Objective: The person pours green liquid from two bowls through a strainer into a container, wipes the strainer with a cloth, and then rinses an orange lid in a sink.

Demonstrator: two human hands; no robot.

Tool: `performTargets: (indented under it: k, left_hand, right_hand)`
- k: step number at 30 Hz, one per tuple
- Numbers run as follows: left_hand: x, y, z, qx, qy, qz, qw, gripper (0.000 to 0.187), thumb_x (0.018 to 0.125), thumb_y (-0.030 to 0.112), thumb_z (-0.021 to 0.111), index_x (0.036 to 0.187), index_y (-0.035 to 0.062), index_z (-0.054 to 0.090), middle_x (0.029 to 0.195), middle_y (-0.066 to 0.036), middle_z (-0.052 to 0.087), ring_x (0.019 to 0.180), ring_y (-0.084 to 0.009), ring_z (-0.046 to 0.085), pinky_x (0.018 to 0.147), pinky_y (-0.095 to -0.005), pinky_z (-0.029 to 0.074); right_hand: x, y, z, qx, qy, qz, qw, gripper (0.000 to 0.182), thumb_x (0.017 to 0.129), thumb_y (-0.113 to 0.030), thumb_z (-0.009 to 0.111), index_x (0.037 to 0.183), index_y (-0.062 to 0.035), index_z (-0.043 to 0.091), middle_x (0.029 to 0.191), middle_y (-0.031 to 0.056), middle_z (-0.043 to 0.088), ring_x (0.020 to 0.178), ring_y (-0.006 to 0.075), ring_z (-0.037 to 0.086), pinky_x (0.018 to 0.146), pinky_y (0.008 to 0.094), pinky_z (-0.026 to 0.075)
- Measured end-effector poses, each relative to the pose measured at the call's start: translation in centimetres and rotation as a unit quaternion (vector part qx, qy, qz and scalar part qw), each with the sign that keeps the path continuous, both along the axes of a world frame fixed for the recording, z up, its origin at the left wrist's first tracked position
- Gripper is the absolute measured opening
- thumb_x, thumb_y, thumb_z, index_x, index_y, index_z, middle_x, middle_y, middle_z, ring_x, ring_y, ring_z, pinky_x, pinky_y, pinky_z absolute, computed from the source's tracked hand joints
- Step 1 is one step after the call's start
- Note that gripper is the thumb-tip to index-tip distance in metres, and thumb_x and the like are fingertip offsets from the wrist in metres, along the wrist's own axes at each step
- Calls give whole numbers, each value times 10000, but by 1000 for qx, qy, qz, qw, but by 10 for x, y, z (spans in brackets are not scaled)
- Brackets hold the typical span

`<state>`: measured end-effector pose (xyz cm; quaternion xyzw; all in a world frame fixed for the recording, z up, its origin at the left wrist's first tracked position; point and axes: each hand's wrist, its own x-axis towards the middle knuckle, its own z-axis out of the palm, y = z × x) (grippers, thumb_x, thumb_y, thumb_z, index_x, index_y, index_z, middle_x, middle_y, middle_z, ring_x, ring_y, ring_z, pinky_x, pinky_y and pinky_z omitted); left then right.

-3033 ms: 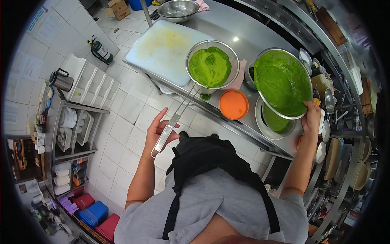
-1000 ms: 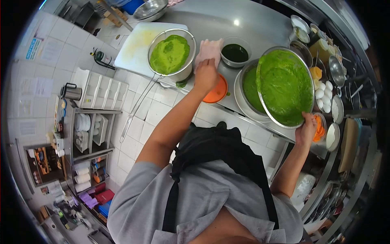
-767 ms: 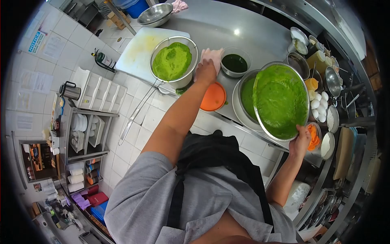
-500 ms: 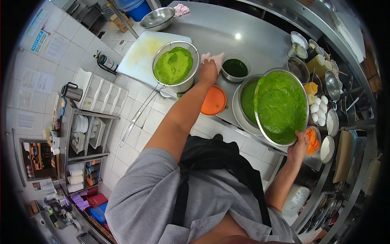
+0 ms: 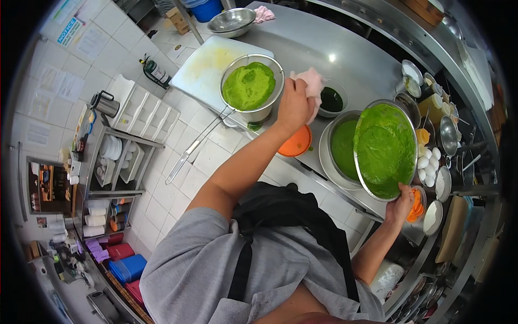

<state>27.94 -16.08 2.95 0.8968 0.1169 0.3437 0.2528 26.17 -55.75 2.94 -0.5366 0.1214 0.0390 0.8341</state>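
Observation:
My left hand (image 5: 294,108) is closed around a pink cloth (image 5: 311,83), lifted over the steel table between the sieve and a tub of dark green liquid (image 5: 331,100). With my right hand (image 5: 399,206) I grip the lower rim of a steel mixing bowl (image 5: 372,195), tilted and coated with thick green puree (image 5: 384,141). It overlaps another bowl holding green liquid (image 5: 343,144), which sits in a wider pale vessel. To the left, a long-handled sieve (image 5: 222,86) full of green puree rests over a metal pot (image 5: 260,115). An orange round container (image 5: 297,143) is below my left wrist.
A white cutting board (image 5: 189,70) lies at the table's left end, with steel bowls (image 5: 232,22) behind. Eggs (image 5: 429,166), orange peelings or slices (image 5: 415,205) and several small containers crowd the right side. The sieve handle (image 5: 186,154) juts past the table edge.
My left hand has raised the pink cloth off the table and moved slightly toward me. My right hand still holds the tilted bowl. The whole view has shifted a little.

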Motion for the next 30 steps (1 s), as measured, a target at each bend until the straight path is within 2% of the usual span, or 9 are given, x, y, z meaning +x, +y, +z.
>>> performTargets:
  k: [3, 5, 9, 13, 14, 15, 20, 23, 30]
  left_hand:
    - [-45, -1, 20, -38, -1, -64, 997, 375, 747, 99, 665, 1057, 5, 475, 1033, -239, 469, 823, -444, 558, 690, -474, 488]
    - [-85, 3, 32, -44, 55, -111, 991, 383, 731, 118, 680, 1041, 8, 483, 1015, -229, 469, 844, -438, 553, 714, -485, 491]
    - [-161, 27, 24, -44, 106, -124, 986, 400, 702, 118, 705, 1029, 34, 489, 1014, -186, 488, 847, -408, 568, 699, -447, 505]
    - [-219, 65, -18, -88, 170, 9, 982, 348, 700, 60, 689, 990, 33, 498, 948, -166, 507, 825, -323, 564, 646, -382, 498]
    - [-229, 75, -29, -101, 167, 42, 980, 328, 717, 95, 674, 983, 29, 493, 984, -191, 512, 823, -401, 578, 673, -439, 507]
    - [-238, 86, -44, -119, 164, 70, 977, 329, 718, 90, 669, 988, 23, 492, 981, -194, 515, 857, -399, 569, 702, -442, 502]
    - [-228, 125, -76, -146, 127, 148, 970, 321, 725, 85, 654, 1001, 3, 510, 972, -211, 537, 937, -393, 543, 777, -455, 481]
    - [-202, 138, -70, -10, 96, 77, 992, 335, 724, 75, 645, 1031, -8, 541, 976, -205, 567, 887, -369, 567, 792, -425, 483]
    - [-161, 143, -43, -22, 127, 47, 991, 329, 738, 86, 635, 1042, 7, 537, 988, -199, 567, 918, -402, 562, 781, -456, 492]
  right_hand:
    - [5, 0, 0, 5, -1, 9, 1000, 75, 849, 7, 568, 868, 23, 639, 909, 109, 679, 786, 168, 648, 739, 272, 519]
    - [10, -2, -4, -2, -10, 11, 1000, 77, 851, 6, 567, 873, 25, 638, 911, 109, 678, 792, 172, 648, 742, 273, 522]
    - [18, 9, 4, -13, 6, 15, 1000, 75, 852, 1, 571, 880, 28, 635, 912, 111, 677, 790, 175, 647, 743, 272, 523]
    - [30, 9, -2, -28, 12, 23, 999, 69, 850, -1, 579, 881, 26, 635, 911, 111, 677, 795, 173, 646, 750, 271, 520]
    - [32, 9, -4, -30, 12, 30, 999, 66, 849, -1, 582, 880, 23, 635, 910, 111, 677, 797, 172, 645, 753, 270, 518]
    - [33, 12, -3, -32, 15, 29, 999, 66, 849, -1, 582, 880, 23, 635, 910, 111, 677, 797, 172, 645, 753, 270, 518]
    - [37, 19, 2, -36, 12, 50, 998, 68, 848, 0, 583, 881, 26, 636, 907, 115, 680, 795, 171, 646, 747, 261, 514]
    - [36, 21, 5, -46, -4, 45, 998, 72, 846, -1, 583, 882, 30, 638, 902, 115, 681, 787, 171, 646, 745, 259, 514]
    - [29, 16, 9, -46, 0, 35, 998, 84, 840, -3, 585, 887, 35, 644, 897, 109, 681, 776, 168, 647, 729, 260, 518]
